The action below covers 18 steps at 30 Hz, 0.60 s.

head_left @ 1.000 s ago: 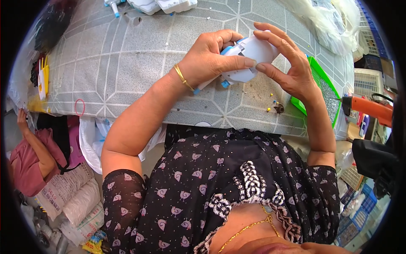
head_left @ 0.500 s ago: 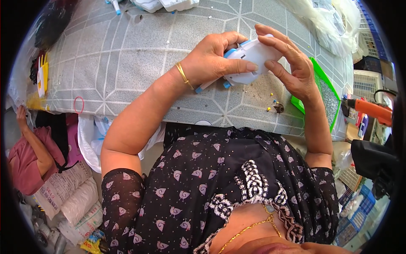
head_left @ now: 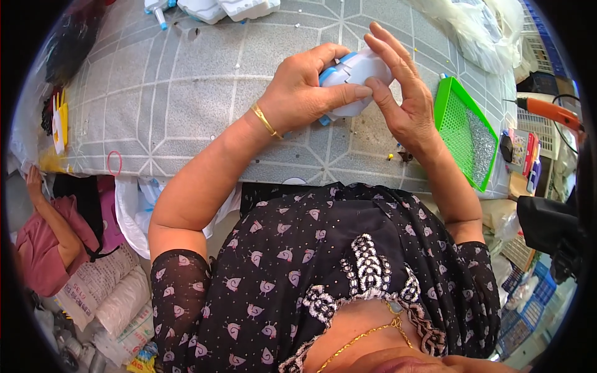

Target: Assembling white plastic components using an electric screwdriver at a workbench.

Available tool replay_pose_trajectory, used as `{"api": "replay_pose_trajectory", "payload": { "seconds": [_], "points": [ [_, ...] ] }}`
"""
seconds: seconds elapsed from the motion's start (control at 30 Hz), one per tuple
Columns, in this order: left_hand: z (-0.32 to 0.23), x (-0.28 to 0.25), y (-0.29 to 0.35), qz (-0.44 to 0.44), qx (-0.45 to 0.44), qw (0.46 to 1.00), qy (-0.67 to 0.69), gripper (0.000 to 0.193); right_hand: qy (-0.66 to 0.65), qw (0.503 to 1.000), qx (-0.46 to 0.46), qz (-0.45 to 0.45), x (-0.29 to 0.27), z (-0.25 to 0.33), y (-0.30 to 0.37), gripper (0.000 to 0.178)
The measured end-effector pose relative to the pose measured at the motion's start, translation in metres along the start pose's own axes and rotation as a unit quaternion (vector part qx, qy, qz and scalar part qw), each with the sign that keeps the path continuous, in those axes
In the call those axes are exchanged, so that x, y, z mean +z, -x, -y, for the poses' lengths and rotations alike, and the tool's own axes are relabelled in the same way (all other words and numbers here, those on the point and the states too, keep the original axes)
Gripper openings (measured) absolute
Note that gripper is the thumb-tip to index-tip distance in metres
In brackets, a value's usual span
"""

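Observation:
A white plastic casing (head_left: 372, 67) with light-blue parts along its left side is up over the table between my two hands. My left hand (head_left: 298, 87) is closed around the casing's left side, with the thumb lying across its face. At the casing's right end, my right hand (head_left: 407, 102) presses the thumb to the edge, while its long fingers reach over the far side. What lies under the casing is hidden. Just right of my right hand, a green tray (head_left: 442, 102) holds many small metal pieces (head_left: 481, 146).
More white-and-blue casings (head_left: 249, 7) lie at the far edge. Clear plastic bags (head_left: 479, 37) are at the far right. An orange power driver (head_left: 547, 112) juts in from the right. Small yellow bits (head_left: 390, 156) dot the patterned tablecloth (head_left: 205, 118). Another person (head_left: 56, 239) sits at the left.
Both hands have shifted slightly left with the casing, which has turned a little. My right thumb has moved onto the casing's edge. The view has shifted, showing more of the green tray.

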<state>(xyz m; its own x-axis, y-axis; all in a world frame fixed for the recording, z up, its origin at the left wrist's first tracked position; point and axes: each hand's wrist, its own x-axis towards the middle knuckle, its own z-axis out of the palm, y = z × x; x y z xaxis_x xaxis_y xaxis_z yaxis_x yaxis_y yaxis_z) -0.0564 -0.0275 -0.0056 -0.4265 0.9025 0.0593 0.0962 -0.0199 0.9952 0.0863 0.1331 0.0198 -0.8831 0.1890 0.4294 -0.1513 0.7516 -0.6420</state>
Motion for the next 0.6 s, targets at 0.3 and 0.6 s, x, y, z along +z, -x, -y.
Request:
{"api": "replay_pose_trajectory", "payload": {
  "seconds": [0.3, 0.6],
  "points": [
    [-0.006, -0.005, 0.000, 0.072, -0.053, 0.991, 0.101, 0.065, -0.141, 0.983, 0.119, 0.011, 0.004, -0.009, 0.015, 0.060],
    [0.009, -0.003, -0.001, 0.024, -0.024, 0.996, 0.085, 0.064, -0.102, 0.988, 0.108, -0.036, 0.012, -0.007, 0.005, 0.058]
  ]
}}
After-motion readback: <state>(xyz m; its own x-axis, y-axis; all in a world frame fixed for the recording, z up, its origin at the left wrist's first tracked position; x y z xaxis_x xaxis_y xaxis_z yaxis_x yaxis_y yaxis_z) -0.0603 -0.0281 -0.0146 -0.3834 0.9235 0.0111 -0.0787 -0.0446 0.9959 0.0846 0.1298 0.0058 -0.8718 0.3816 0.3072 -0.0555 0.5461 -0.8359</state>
